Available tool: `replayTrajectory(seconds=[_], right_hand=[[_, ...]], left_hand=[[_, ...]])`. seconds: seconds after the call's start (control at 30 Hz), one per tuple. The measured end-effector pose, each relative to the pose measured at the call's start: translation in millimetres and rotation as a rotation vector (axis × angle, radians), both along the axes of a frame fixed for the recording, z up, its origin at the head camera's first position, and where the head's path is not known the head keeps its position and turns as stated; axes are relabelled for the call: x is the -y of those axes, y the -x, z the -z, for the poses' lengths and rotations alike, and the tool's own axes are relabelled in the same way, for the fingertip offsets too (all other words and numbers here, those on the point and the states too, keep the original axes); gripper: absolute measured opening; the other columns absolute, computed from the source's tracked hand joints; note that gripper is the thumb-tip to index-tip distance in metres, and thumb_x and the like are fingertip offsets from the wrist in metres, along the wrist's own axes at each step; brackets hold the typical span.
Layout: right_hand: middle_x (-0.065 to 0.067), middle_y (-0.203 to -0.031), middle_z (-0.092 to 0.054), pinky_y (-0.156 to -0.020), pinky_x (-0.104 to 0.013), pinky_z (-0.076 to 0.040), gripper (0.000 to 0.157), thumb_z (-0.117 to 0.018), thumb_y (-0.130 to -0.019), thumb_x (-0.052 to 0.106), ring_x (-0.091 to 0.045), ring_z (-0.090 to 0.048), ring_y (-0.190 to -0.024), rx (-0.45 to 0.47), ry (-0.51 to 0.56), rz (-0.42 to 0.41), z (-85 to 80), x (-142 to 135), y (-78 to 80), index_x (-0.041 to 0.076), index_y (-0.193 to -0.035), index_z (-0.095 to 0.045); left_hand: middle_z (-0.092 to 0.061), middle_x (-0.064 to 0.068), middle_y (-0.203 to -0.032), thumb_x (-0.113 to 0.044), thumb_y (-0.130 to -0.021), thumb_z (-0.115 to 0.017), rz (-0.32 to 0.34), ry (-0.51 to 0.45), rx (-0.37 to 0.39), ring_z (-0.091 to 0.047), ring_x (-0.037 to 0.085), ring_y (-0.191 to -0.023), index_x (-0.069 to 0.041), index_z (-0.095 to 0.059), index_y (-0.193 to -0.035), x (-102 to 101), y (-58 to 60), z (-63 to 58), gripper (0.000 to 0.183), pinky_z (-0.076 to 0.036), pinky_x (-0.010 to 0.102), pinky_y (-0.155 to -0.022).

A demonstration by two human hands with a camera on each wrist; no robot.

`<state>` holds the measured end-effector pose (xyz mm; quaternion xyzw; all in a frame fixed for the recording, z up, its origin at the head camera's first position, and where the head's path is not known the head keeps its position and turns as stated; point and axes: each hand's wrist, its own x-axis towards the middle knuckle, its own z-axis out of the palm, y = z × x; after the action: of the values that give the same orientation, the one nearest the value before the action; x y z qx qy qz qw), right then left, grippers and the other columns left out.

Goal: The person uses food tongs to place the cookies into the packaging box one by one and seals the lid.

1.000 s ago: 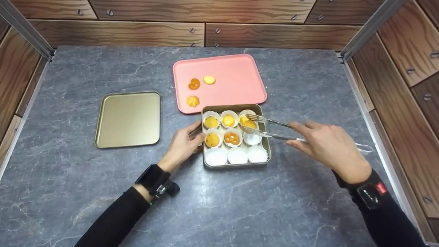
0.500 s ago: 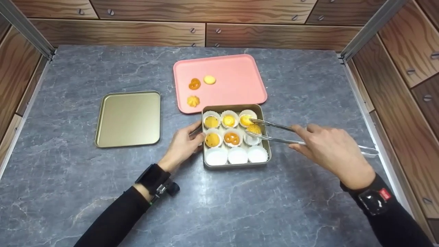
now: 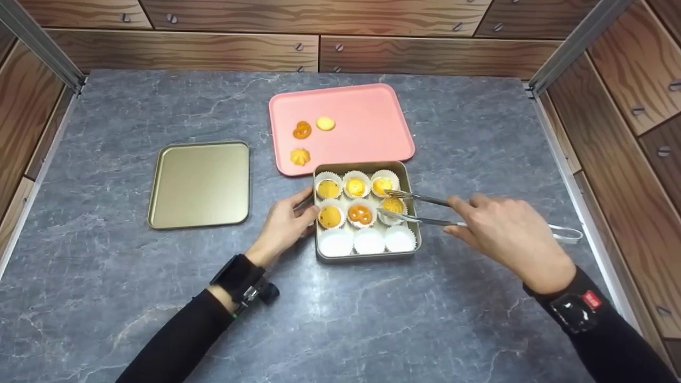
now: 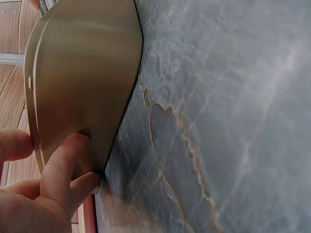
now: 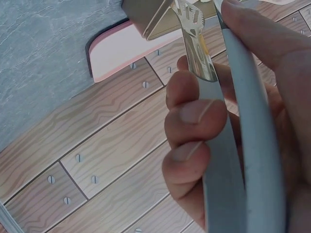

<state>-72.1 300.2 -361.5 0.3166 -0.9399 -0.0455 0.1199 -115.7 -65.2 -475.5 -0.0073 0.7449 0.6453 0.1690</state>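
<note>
My left hand [image 3: 284,226] rests against the left side of a gold tin box [image 3: 367,256]; in the left wrist view its fingertips [image 4: 75,141] touch the tin's outer wall [image 4: 87,73]. My right hand [image 3: 511,234] holds metal tongs [image 3: 431,200], its fingers round the grey handles [image 5: 257,136] in the right wrist view. Between the tong tips, a ridged swirl cookie [image 3: 392,205] sits in the right paper cup of the tin's middle row. A pretzel-shaped cookie [image 3: 359,214] and several round yellow cookies [image 3: 328,189] fill other cups. The front-row paper cups [image 3: 368,242] hold nothing.
Behind the tin stands a pink tray [image 3: 367,119] with a pretzel-shaped cookie [image 3: 301,130], a pale round cookie [image 3: 325,123] and a star-shaped cookie [image 3: 299,157]. A gold lid [image 3: 199,185] lies at the left. Wood-patterned panels [image 3: 186,50] border the grey marbled table.
The swirl cookie has moved towards me, from over the back right cup into the right cup of the middle row, together with the tongs. My left hand has stayed in place.
</note>
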Motion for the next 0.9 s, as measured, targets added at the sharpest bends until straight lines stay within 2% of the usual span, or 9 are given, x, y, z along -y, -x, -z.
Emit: replayTrajectory(seconds=[0.2,0.33,0.57,0.9], right_hand=[[-0.001,-0.063,-0.049,-0.033,-0.037,-0.041,0.052,-0.09,-0.079,0.04,-0.016,-0.041,-0.044,-0.026,-0.003,-0.004,0.4,3.6,-0.3,0.005,-0.11,-0.068],[-0.002,-0.063,-0.051,-0.034,-0.038,-0.043,0.052,-0.091,-0.079,0.038,-0.018,-0.044,-0.044,-0.017,-0.009,-0.002,0.1,6.5,0.0,0.004,-0.11,-0.069],[-0.006,-0.066,-0.058,-0.037,-0.038,-0.048,0.052,-0.089,-0.082,0.039,-0.021,-0.05,-0.046,0.021,-0.014,0.012,0.7,10.6,1.2,0.002,-0.114,-0.069],[-0.01,-0.071,-0.062,-0.039,-0.043,-0.05,0.054,-0.088,-0.083,0.039,-0.027,-0.056,-0.049,0.061,-0.004,0.045,2.9,10.3,1.3,0.001,-0.118,-0.069]], left_hand=[[-0.045,0.014,-0.159,-0.014,-0.101,-0.065,-0.003,0.012,-0.008,-0.071,0.021,-0.094,-0.005,-0.039,-0.158,0.5,-0.1,-0.7,0.063,-0.062,0.035,-0.071],[-0.046,0.015,-0.158,-0.013,-0.101,-0.065,-0.004,0.005,-0.01,-0.071,0.021,-0.097,-0.005,-0.039,-0.158,0.3,0.3,0.3,0.063,-0.063,0.036,-0.072],[-0.052,0.014,-0.153,-0.014,-0.101,-0.065,-0.003,0.013,-0.004,-0.069,0.022,-0.084,-0.008,-0.039,-0.158,0.4,0.1,0.4,0.062,-0.06,0.029,-0.064],[-0.049,0.014,-0.156,-0.014,-0.102,-0.065,0.004,0.016,0.001,-0.069,0.022,-0.085,-0.009,-0.039,-0.159,0.8,-0.1,-0.3,0.063,-0.061,0.033,-0.066]])
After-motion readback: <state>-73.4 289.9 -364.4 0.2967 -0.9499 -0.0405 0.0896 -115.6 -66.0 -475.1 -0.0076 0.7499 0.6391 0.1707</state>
